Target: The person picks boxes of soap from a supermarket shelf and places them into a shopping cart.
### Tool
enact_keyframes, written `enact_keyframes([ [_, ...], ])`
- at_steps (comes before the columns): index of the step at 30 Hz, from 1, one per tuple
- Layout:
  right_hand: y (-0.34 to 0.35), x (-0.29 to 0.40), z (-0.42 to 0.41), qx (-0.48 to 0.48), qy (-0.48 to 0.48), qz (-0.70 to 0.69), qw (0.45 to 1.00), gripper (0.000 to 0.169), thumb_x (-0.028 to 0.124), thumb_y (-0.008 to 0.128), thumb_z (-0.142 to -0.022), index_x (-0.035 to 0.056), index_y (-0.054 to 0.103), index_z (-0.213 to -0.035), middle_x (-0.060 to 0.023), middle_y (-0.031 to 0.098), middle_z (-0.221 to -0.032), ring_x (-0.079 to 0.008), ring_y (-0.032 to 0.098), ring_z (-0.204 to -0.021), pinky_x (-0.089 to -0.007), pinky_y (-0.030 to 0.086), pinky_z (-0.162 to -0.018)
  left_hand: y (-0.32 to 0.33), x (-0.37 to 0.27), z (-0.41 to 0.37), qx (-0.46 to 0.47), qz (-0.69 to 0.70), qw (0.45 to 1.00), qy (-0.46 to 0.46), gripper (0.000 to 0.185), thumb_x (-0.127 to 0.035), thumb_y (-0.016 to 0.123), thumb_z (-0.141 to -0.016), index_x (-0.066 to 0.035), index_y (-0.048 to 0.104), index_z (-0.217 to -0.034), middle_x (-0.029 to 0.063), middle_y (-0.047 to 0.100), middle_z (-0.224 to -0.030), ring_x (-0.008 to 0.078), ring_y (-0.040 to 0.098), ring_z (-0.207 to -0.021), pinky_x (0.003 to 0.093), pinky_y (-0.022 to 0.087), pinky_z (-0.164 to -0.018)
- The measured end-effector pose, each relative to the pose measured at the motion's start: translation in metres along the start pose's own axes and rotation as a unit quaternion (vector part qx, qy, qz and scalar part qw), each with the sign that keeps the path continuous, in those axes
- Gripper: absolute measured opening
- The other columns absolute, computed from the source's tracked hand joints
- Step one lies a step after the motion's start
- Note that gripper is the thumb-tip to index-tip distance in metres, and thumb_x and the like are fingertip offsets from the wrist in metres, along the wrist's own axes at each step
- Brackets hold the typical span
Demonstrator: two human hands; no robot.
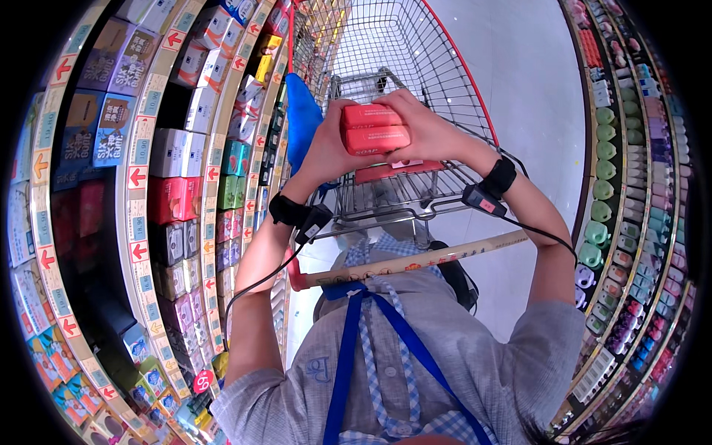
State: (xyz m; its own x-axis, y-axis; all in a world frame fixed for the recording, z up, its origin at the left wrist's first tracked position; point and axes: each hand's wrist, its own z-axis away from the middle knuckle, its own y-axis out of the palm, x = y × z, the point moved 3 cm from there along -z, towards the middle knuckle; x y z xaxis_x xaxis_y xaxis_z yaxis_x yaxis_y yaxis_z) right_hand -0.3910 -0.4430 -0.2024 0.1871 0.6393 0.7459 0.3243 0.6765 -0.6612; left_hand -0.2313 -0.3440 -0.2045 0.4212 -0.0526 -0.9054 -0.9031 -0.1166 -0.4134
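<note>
Two red soap boxes [384, 139] are held one against the other above the shopping cart. My left hand [327, 136] grips their left ends, and my right hand [424, 125] grips their right ends. Both faces turned up to me bear pale writing. Beneath my hands is the wire shopping cart [461, 72] with its red rim, and a red panel [400, 171] partly shows at its near end. The cart's handle bar [411, 263] crosses in front of my body. Each wrist wears a black strap with a small cabled device.
Shelves of boxed goods with price strips [142, 167] rise close on the left. Purple boxes [128, 61] and other red boxes [173, 198] stand there. A blue cloth-like thing [302, 119] hangs at the cart's left side. Racks of small goods [603, 167] line the right, beyond the pale floor [517, 111].
</note>
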Motion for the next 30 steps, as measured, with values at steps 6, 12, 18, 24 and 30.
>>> enact_keyframes([
  [6, -0.018, -0.028, -0.024, -0.068, -0.077, 0.206, 0.973, 0.071, 0.027, 0.079, -0.055, 0.0012, 0.047, -0.113, -0.0114, 0.055, -0.096, -0.0288, 0.051, -0.093, -0.0394, 0.044, -0.083, 0.013, 0.025, -0.039, -0.005, -0.027, 1.0, 0.008, 0.083, -0.031, 0.084, -0.06, -0.002, 0.04, -0.124, 0.0153, 0.055, -0.114, 0.0266, 0.057, -0.103, 0.0349, 0.05, -0.083],
  [12, -0.012, -0.179, -0.042, -0.035, 0.03, 0.265, 0.963, 0.07, 0.025, 0.081, -0.054, 0.0018, 0.047, -0.111, -0.0125, 0.056, -0.101, -0.0318, 0.051, -0.095, -0.0384, 0.046, -0.082, 0.005, 0.082, -0.064, -0.018, 0.029, 0.991, -0.127, 0.061, -0.022, 0.069, -0.08, -0.002, 0.041, -0.13, 0.015, 0.048, -0.13, 0.0238, 0.049, -0.118, 0.0329, 0.045, -0.094],
  [18, 0.044, -0.328, -0.021, 0.113, 0.185, 0.231, 0.948, 0.077, 0.031, 0.083, -0.05, 0.0019, 0.046, -0.111, -0.0161, 0.056, -0.108, -0.0364, 0.05, -0.102, -0.0412, 0.044, -0.088, 0.006, 0.133, -0.035, -0.001, 0.12, 0.973, -0.196, 0.035, -0.004, 0.054, -0.089, 0.0, 0.047, -0.123, 0.0112, 0.055, -0.121, 0.0179, 0.049, -0.118, 0.0289, 0.043, -0.094],
  [24, 0.088, -0.402, -0.017, 0.182, 0.243, 0.223, 0.926, 0.07, 0.034, 0.08, -0.053, 0.0019, 0.048, -0.107, -0.0172, 0.056, -0.108, -0.0371, 0.051, -0.105, -0.041, 0.044, -0.089, 0.023, 0.157, -0.018, 0.011, 0.151, 0.954, -0.26, 0.03, 0.0, 0.047, -0.092, 0.001, 0.049, -0.121, 0.01, 0.057, -0.119, 0.0169, 0.051, -0.115, 0.0278, 0.038, -0.098],
  [30, 0.094, -0.384, -0.022, 0.162, 0.216, 0.253, 0.929, 0.064, 0.029, 0.08, -0.051, 0.0039, 0.052, -0.102, -0.0134, 0.059, -0.101, -0.0334, 0.055, -0.098, -0.0416, 0.049, -0.081, 0.026, 0.164, -0.013, 0.018, 0.103, 0.956, -0.274, 0.027, -0.002, 0.048, -0.091, -0.002, 0.053, -0.118, 0.007, 0.059, -0.115, 0.0161, 0.056, -0.107, 0.0285, 0.043, -0.091],
])
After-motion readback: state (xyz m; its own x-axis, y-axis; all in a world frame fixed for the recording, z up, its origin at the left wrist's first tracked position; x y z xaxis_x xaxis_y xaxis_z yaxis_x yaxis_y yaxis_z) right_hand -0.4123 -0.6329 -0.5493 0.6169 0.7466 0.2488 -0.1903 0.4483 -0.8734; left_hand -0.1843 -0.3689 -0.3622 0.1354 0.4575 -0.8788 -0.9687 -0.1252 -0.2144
